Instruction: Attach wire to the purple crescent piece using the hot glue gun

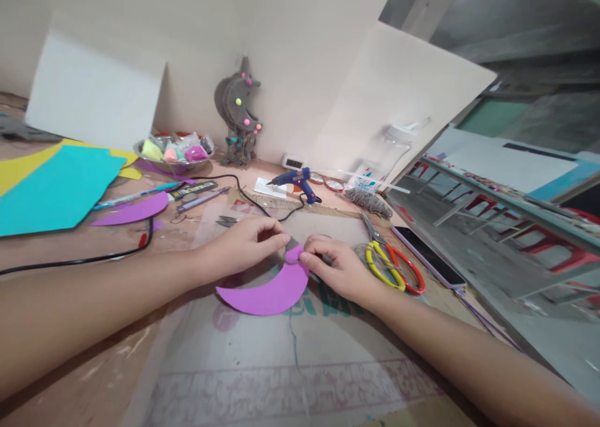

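A purple crescent (269,294) lies on the printed mat (234,364) in front of me, its upper tip between my two hands. Grey yarn wraps around that tip. My left hand (255,242) pinches the grey yarn at the tip's left side, thumb and fingers pressed together. On the right side, my right hand (330,261) is closed, thumb and index finger gripping the crescent's edge beside the yarn. A grey strand runs down the mat below the crescent. Scissors (389,266) with yellow and red handles lie right of my right hand.
Behind my hands are a blue glue gun (296,180) with its black cord, a grey yarn bundle (368,202) and a bowl (173,155) of bagged clay. A phone (429,256) lies at the right edge. Cyan sheets (60,189) and pens lie left. A decorated grey moon (238,102) stands at the wall.
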A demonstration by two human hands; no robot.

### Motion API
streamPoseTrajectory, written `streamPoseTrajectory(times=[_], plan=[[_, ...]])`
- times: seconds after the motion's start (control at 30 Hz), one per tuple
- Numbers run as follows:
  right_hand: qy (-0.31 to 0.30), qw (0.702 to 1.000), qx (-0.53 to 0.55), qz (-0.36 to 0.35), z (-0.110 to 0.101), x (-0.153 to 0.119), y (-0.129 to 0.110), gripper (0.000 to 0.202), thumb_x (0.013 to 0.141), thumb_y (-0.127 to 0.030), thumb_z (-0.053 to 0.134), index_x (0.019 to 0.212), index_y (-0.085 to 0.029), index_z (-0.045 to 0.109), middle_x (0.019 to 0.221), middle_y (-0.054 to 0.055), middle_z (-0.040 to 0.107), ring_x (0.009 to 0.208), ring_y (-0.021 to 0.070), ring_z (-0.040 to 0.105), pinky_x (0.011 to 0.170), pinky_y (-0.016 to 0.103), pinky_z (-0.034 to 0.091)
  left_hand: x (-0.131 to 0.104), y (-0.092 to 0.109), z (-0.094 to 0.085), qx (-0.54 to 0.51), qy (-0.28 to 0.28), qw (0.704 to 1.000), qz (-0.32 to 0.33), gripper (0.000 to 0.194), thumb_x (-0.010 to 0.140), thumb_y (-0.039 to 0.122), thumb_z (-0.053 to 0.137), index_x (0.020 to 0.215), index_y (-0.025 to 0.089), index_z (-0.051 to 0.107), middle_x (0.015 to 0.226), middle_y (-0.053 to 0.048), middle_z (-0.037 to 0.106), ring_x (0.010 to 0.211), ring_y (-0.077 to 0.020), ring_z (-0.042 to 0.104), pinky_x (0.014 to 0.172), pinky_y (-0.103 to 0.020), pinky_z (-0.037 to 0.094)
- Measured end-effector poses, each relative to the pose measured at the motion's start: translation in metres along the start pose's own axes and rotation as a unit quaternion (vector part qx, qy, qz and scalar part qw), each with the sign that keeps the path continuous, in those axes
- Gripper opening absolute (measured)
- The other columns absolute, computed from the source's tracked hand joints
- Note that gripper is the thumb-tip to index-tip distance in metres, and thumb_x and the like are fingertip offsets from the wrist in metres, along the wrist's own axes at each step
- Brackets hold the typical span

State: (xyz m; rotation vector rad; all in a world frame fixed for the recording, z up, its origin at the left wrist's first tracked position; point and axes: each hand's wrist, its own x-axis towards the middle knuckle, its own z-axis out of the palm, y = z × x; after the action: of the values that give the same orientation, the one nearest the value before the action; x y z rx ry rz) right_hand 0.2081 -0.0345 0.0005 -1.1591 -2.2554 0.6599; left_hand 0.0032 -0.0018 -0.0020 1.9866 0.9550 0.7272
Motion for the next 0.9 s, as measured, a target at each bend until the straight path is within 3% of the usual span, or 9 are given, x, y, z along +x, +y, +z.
streamPoseTrajectory(times=[0.1,0.17,0.27,0.37,0.5,0.63,0.73,0.8,0.9], plan=[[0.001,0.999,0.035,0.032,-0.003,0.001,0.002,0.034,0.090,-0.040,0.044,0.066,-0.017,0.053,0.066,0.000,0.051,0.063,0.0118,0.049,0.064,0.025,0.041,0.001,-0.002,0.000,0.020,-0.027,0.999,0.016,0.025,0.084,0.036,0.044,0.074,0.017,0.058,0.065,0.002,0.056,0.059,-0.0119,0.049,0.052,-0.022,0.034],[0.039,0.995,0.053,0.070,-0.008,0.003,0.007,0.032,0.091,-0.040,0.042,0.074,-0.017,0.056,0.067,-0.001,0.052,0.063,0.0117,0.049,0.061,0.024,0.040,0.002,-0.004,0.000,0.036,-0.042,0.998,0.028,0.025,0.084,0.036,0.044,0.076,0.017,0.059,0.067,0.002,0.057,0.062,-0.0128,0.050,0.056,-0.023,0.035],[0.089,0.991,0.025,0.093,-0.017,0.006,0.017,0.027,0.090,-0.039,0.044,0.085,-0.017,0.060,0.074,0.001,0.058,0.069,0.0135,0.054,0.063,0.026,0.043,0.002,-0.006,0.001,0.052,-0.056,0.996,0.042,0.025,0.085,0.036,0.043,0.079,0.018,0.059,0.074,0.000,0.061,0.070,-0.0150,0.054,0.062,-0.025,0.038],[0.087,0.993,-0.023,0.079,-0.025,0.012,0.020,0.021,0.087,-0.034,0.050,0.094,-0.018,0.061,0.088,0.004,0.065,0.080,0.0168,0.059,0.071,0.030,0.046,0.002,-0.009,0.003,0.054,-0.063,0.995,0.058,0.025,0.086,0.035,0.042,0.081,0.018,0.060,0.077,0.000,0.062,0.072,-0.0155,0.056,0.064,-0.026,0.038],[0.051,0.994,-0.089,0.030,-0.026,0.032,0.010,0.021,0.085,-0.026,0.052,0.103,-0.019,0.062,0.099,0.006,0.067,0.087,0.0183,0.061,0.073,0.032,0.048,0.003,-0.012,0.004,0.055,-0.060,0.994,0.072,0.025,0.086,0.032,0.041,0.077,0.018,0.059,0.071,0.001,0.060,0.066,-0.0133,0.053,0.059,-0.024,0.036],[0.000,0.993,-0.108,-0.045,-0.012,0.073,0.001,0.017,0.083,-0.018,0.054,0.094,-0.019,0.068,0.094,0.005,0.069,0.084,0.0159,0.061,0.074,0.029,0.047,0.003,-0.010,0.004,0.041,-0.055,0.995,0.075,0.021,0.085,0.027,0.043,0.073,0.017,0.058,0.068,0.002,0.059,0.063,-0.0117,0.051,0.058,-0.023,0.036],[-0.052,0.988,-0.117,-0.091,0.005,0.108,0.000,0.017,0.082,-0.023,0.058,0.095,-0.017,0.068,0.087,0.003,0.069,0.076,0.0131,0.060,0.069,0.025,0.046,0.003,-0.008,0.004,0.038,-0.054,0.996,0.066,0.021,0.083,0.026,0.044,0.070,0.017,0.058,0.066,0.002,0.059,0.060,-0.0111,0.050,0.055,-0.023,0.035],[-0.092,0.982,-0.140,-0.086,0.015,0.126,0.000,0.027,0.078,-0.030,0.065,0.100,-0.016,0.067,0.083,0.002,0.068,0.069,0.0118,0.058,0.061,0.022,0.044,0.003,-0.007,0.003,0.036,-0.051,0.996,0.060,0.021,0.083,0.025,0.045,0.070,0.016,0.059,0.064,0.002,0.059,0.059,-0.0108,0.049,0.056,-0.022,0.036],[-0.147,0.964,-0.199,-0.094,0.025,0.141,-0.002,0.025,0.076,-0.026,0.068,0.098,-0.016,0.067,0.079,0.000,0.066,0.067,0.0106,0.057,0.057,0.021,0.042,0.004,-0.006,0.003,0.030,-0.046,0.997,0.055,0.020,0.082,0.023,0.046,0.069,0.016,0.060,0.063,0.002,0.059,0.060,-0.0106,0.050,0.058,-0.021,0.037]])
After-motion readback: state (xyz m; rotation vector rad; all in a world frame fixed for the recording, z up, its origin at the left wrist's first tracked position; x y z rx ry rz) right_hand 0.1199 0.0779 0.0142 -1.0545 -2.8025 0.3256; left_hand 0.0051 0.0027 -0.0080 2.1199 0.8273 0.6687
